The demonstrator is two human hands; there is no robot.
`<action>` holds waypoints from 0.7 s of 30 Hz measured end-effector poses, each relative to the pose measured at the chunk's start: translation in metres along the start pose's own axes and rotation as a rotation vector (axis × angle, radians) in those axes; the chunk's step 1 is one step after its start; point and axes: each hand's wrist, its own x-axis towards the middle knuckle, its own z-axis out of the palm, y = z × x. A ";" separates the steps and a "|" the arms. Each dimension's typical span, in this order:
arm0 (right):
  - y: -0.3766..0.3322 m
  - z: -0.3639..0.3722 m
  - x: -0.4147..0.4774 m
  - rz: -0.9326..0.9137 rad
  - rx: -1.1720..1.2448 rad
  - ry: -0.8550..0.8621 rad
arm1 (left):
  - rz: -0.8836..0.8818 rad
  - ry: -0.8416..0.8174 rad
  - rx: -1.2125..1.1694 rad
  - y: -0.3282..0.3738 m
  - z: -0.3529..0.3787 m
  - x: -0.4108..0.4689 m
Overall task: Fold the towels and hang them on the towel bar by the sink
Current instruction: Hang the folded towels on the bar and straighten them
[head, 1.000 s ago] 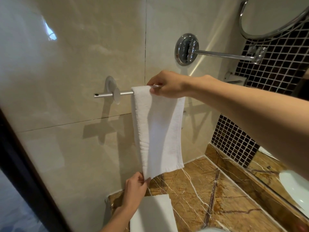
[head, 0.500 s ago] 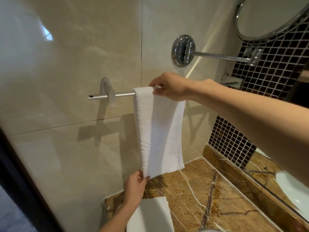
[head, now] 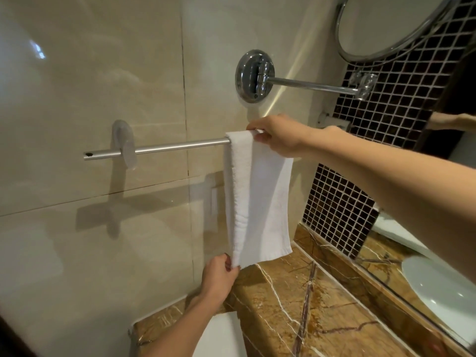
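First towel point(head: 260, 199) hangs on towel bar point(head: 180, 146), your right hand point(head: 277, 136) gripping its top, left hand point(head: 219, 276) pinching its hem; second towel point(head: 221, 336) at 6 o'clock remains unhung.

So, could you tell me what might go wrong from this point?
The left hand pinches the bottom corner of the towel; a tug could drag it off the bar if the right hand lets go. The layers gape along the towel's left edge, so the fold may open.
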 end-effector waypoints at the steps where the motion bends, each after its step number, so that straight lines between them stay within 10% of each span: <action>1: 0.008 0.000 -0.001 0.023 0.001 0.000 | 0.006 -0.006 0.003 0.005 0.005 0.003; 21: 0.127 0.004 -0.008 0.103 -0.037 0.072 | 0.041 -0.011 0.094 0.063 0.098 0.060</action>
